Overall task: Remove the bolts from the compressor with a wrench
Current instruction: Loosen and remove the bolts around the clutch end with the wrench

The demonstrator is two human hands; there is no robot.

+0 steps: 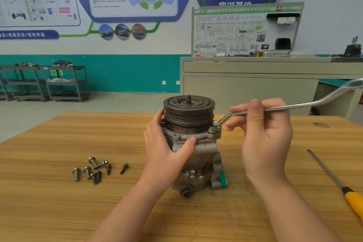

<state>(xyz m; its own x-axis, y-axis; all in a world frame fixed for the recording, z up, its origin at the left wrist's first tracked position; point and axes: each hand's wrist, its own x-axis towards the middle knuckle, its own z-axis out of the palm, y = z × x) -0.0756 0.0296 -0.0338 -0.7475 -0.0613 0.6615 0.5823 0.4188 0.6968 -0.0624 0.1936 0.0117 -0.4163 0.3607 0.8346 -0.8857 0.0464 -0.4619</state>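
A grey metal compressor (198,165) stands upright on the wooden table (59,202), its dark grooved pulley (189,108) on top. My left hand (167,147) grips its left side, thumb across the flange. My right hand (263,133) holds the shaft of a long silver ring wrench (306,104). The wrench's ring end sits on a bolt (215,124) at the flange's right edge. Another flange bolt (176,137) shows at the front. Several removed bolts (94,170) lie loose on the table to the left.
A screwdriver with a yellow handle (353,202) lies at the table's right side. Behind the table stand a grey cabinet (255,84) with a wiring display board (245,31) and, far left, metal shelf carts (45,82).
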